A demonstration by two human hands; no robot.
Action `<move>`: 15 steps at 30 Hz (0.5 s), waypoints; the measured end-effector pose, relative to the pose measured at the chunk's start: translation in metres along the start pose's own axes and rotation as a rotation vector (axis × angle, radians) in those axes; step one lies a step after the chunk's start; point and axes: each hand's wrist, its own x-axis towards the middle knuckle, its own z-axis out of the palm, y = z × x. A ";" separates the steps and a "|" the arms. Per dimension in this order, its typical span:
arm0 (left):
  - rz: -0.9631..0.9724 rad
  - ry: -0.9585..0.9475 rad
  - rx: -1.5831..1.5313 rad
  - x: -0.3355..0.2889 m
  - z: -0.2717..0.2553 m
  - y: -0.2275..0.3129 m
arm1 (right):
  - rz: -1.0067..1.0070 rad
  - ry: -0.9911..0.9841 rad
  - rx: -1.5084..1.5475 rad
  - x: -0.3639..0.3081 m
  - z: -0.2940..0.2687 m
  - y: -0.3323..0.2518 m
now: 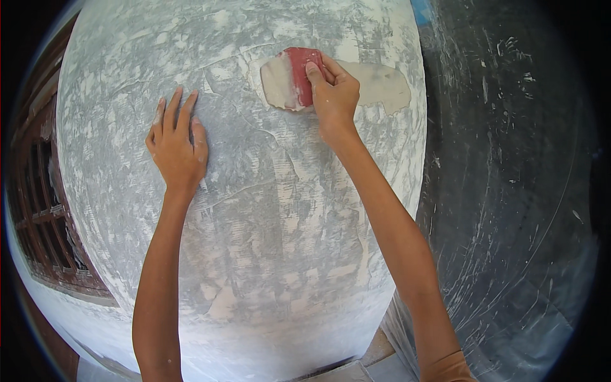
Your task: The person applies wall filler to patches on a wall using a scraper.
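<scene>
My right hand [336, 95] grips a flat red putty spreader [303, 71], thumb on its near face and fingers behind its right edge. The spreader lies against the upper part of a grey-and-white wall [254, 178], over a smooth beige patch [384, 88] that shows on both sides of it. Whitish smears mark the spreader's left side. To the left and lower down, my left hand [178, 143] rests palm-down on the wall, with its fingers spread and nothing in it. White dust dots its fingers.
A brown wooden window frame with bars [48, 197] borders the wall on the left. Dark plastic sheeting [509, 172], streaked with white, hangs beyond the wall's right edge. Pale floor tiles [388, 369] show at the bottom.
</scene>
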 end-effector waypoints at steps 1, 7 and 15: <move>-0.001 -0.004 0.010 0.000 0.000 0.000 | -0.009 -0.018 -0.030 0.000 0.001 0.004; -0.007 0.010 0.068 -0.001 -0.001 -0.001 | 0.027 0.373 0.138 0.019 -0.052 -0.002; 0.006 -0.012 0.037 0.000 -0.002 0.000 | -0.030 -0.006 0.036 0.008 0.009 -0.001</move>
